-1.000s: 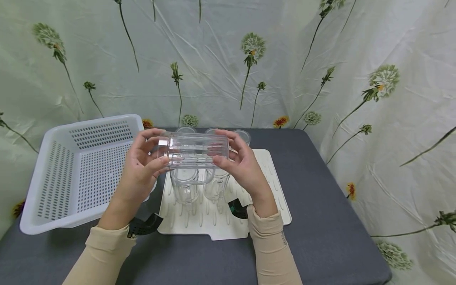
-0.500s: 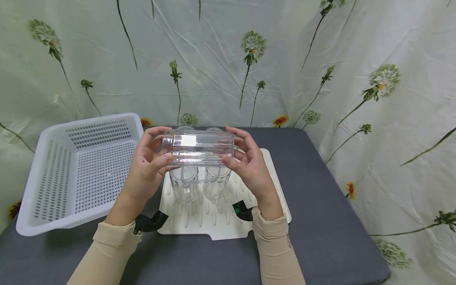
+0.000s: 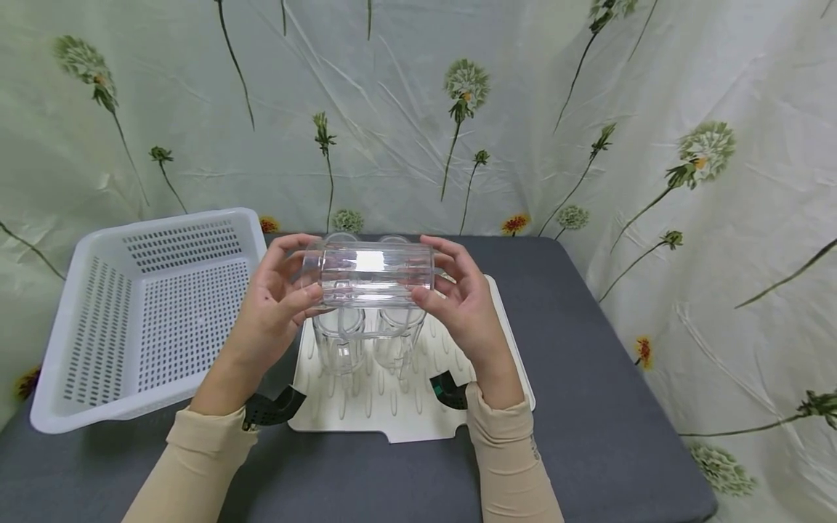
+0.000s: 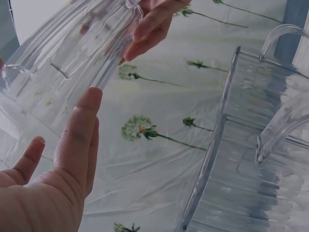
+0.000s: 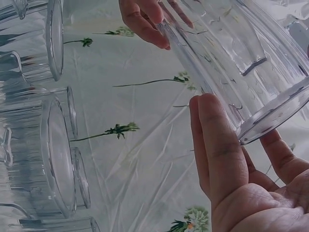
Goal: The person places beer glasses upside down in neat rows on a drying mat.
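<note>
Both hands hold a clear mug [image 3: 369, 280] on its side, raised over a white ribbed drying mat [image 3: 366, 414]. My left hand [image 3: 264, 312] grips its left end, thumb in front and fingers behind. At the right end, my right hand [image 3: 464, 312] holds it the same way. The mug's handle hangs downward. Below and behind it, more clear mugs stand on the mat, including a left front mug [image 3: 340, 352] and a right front mug [image 3: 395, 349]. Other mugs farther back are largely hidden by the held mug and hands. Fingers [image 5: 219, 140] touch the mug's side in the right wrist view.
A white perforated basket [image 3: 55, 341] sits to the left of the mat. The dark grey table [image 3: 588, 407] extends to the right. A flowered curtain [image 3: 392, 131] hangs close behind the table's back edge.
Both hands and the held mug have shifted slightly to the right. The mug has turned a little, and a bright reflection now shows mid-side. The grip looks unchanged.
</note>
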Demonstrator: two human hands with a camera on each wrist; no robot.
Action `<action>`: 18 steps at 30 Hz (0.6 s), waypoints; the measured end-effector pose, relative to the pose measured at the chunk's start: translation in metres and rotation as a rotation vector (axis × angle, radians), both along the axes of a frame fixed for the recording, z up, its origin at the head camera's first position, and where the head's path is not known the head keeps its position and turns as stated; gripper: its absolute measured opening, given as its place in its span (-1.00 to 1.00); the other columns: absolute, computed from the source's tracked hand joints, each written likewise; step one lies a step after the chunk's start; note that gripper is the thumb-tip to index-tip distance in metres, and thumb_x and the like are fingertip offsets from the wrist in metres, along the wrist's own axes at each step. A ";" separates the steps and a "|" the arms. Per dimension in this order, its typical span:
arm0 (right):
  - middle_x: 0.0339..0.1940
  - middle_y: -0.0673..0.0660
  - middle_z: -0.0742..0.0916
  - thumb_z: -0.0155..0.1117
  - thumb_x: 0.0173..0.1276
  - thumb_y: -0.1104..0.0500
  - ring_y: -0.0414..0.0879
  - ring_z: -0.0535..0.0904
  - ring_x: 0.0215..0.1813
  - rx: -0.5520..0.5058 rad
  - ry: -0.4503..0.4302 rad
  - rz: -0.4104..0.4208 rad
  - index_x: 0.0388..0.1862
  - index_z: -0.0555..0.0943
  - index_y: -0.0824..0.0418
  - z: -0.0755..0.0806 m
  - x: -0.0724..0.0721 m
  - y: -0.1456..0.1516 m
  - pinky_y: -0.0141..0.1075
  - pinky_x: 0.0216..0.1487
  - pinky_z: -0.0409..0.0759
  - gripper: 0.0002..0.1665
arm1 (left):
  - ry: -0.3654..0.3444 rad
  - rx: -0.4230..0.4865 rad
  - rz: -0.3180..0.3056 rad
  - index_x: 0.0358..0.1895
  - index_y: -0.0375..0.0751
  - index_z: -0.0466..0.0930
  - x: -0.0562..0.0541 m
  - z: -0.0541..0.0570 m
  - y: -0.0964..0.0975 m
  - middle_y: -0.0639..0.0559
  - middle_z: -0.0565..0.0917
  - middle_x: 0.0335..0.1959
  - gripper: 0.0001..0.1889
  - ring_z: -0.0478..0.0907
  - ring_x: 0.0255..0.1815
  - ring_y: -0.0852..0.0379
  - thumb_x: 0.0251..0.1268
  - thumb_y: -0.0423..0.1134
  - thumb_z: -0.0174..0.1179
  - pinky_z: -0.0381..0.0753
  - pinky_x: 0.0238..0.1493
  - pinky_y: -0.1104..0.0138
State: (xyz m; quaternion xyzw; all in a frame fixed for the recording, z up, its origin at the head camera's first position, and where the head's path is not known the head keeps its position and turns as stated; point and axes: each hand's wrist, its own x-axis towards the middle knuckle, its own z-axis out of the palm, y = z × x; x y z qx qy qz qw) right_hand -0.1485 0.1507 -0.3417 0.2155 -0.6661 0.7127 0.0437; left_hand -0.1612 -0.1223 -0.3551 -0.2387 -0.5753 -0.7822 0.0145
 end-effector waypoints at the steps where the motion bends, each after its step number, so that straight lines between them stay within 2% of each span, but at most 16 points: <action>1: 0.32 0.27 0.59 0.58 0.38 -0.04 0.02 0.73 0.23 0.000 0.001 0.000 0.60 0.40 0.09 0.000 0.000 0.000 -0.27 0.10 0.80 -0.10 | -0.001 -0.008 0.002 0.43 0.06 0.37 0.000 0.000 0.000 -0.12 0.48 0.33 -0.37 0.66 0.24 0.12 0.37 -0.56 0.06 0.83 0.06 0.29; 10: 0.33 0.26 0.59 0.55 0.39 0.07 -0.02 0.71 0.23 0.001 -0.006 -0.003 0.61 0.38 0.14 0.003 0.002 0.002 -0.30 0.09 0.79 -0.11 | 0.010 -0.057 -0.014 0.46 0.08 0.36 -0.001 0.000 -0.003 -0.09 0.50 0.34 -0.35 0.63 0.26 0.11 0.40 -0.58 0.07 0.81 0.11 0.30; 18: 0.31 0.20 0.61 0.59 0.37 0.01 -0.03 0.73 0.21 0.014 0.024 -0.002 0.60 0.39 0.15 0.005 0.004 0.004 -0.30 0.07 0.79 -0.08 | 0.026 -0.098 -0.028 0.49 0.06 0.35 -0.002 0.001 -0.006 -0.09 0.51 0.31 -0.33 0.65 0.26 0.10 0.41 -0.59 0.12 0.81 0.10 0.30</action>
